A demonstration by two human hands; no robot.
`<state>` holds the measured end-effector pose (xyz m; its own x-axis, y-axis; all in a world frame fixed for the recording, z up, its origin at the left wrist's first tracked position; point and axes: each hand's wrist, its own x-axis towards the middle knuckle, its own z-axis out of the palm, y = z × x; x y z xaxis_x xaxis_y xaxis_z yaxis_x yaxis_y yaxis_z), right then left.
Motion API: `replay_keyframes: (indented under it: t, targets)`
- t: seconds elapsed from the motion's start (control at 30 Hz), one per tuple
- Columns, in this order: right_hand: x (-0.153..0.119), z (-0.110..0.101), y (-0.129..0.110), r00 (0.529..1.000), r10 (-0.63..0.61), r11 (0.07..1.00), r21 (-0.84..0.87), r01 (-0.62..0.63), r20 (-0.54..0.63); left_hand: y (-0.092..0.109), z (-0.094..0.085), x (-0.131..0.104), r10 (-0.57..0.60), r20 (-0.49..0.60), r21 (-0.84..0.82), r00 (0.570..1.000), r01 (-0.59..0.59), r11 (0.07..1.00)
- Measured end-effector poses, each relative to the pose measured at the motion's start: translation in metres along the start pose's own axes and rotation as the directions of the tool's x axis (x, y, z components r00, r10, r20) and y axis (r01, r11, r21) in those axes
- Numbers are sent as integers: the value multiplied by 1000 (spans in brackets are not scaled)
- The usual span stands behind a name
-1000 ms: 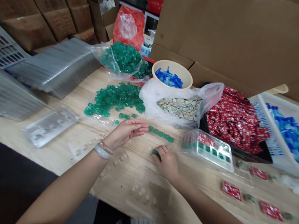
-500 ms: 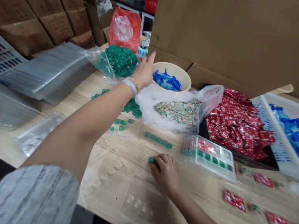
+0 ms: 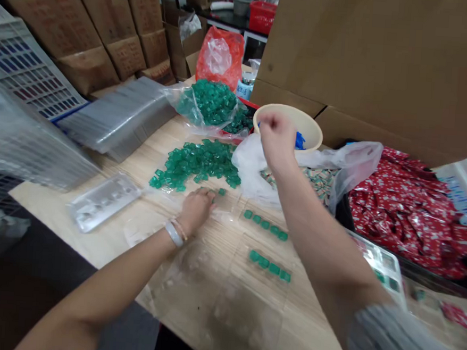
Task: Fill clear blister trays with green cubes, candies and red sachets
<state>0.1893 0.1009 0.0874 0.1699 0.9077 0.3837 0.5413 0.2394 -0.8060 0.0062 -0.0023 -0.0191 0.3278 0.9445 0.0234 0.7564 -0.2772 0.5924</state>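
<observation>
Hands (image 3: 196,208) (image 3: 276,136) curl near glossy green squares (image 3: 198,161), round bowl (image 3: 315,134).

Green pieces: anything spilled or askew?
Nothing clearly wrong: both rows look orderly. The loose pile could pass for a spill, and one stray piece sits apart from it, beside the left hand.

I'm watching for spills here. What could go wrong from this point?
1. The right hand overlaps the bowl in view; a bump might tip it.
2. The right forearm crosses in front of the white bag and could snag it.
3. The left hand is beside the green pile and might scatter some pieces.
</observation>
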Motion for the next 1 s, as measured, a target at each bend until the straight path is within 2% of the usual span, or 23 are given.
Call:
replay_keyframes:
  t: [0.03,0.07,0.1,0.17,0.2,0.23,0.3,0.37,0.4,0.47,0.57,0.63,0.7,0.77,0.8,0.83,0.87,0.9,0.93,1.0]
  targets:
    - [33,6,0,997,-18,995,-100,11,-75,1,0,1,-10,-4,-17,1000,10,1000]
    - [62,11,1,997,-21,983,-182,7,-77,2,-1,4,-17,-17,-58,1000,16,998]
    - [85,15,0,999,-17,965,-263,9,-30,1,-3,8,-22,-37,-128,999,17,992]
    - [111,20,-2,998,-35,909,-413,55,57,-1,-7,17,-60,-37,-354,998,43,934]
    - [112,23,-4,995,-52,878,-472,85,83,-3,-9,20,-97,8,-491,995,88,867]
    - [106,25,-6,993,-75,851,-513,112,92,-6,-11,23,-135,77,-619,988,154,770]
    - [77,29,-8,987,-116,835,-527,158,112,-10,-13,25,-178,230,-798,957,290,529]
    - [33,32,-5,973,-155,860,-460,219,174,-12,-14,23,-188,312,-873,931,359,330]
    - [9,33,-1,960,-178,872,-418,256,217,-13,-13,21,-198,327,-889,924,372,267]
    - [-39,36,10,926,-177,883,-362,299,334,-12,-13,17,-242,333,-900,911,384,208]
    - [-92,46,29,825,-2,873,-402,277,565,-10,-13,12,-324,304,-910,896,374,178]
    - [-112,54,40,752,137,835,-484,263,645,-8,-15,8,-327,288,-921,900,355,164]
    - [-120,60,46,739,211,817,-531,226,640,-6,-18,1,-317,278,-927,907,340,160]
    - [-121,60,48,769,237,882,-464,87,594,-4,-22,-8,-340,272,-927,900,340,158]
    - [-122,56,48,775,265,929,-367,-46,574,-3,-23,-13,-361,273,-926,892,345,151]
    - [-122,51,47,758,311,949,-226,-219,574,-2,-24,-17,-378,279,-925,883,352,140]
    - [-124,45,46,711,363,909,-62,-412,602,0,-25,-22,-385,290,-924,876,361,126]
    - [-126,37,44,641,401,799,92,-594,655,3,-25,-26,-385,302,-923,872,368,111]
    - [-129,28,42,562,410,646,207,-735,718,6,-24,-30,-378,313,-923,871,373,97]
    - [-138,10,38,438,369,362,308,-880,819,14,-21,-35,-359,320,-922,877,375,93]
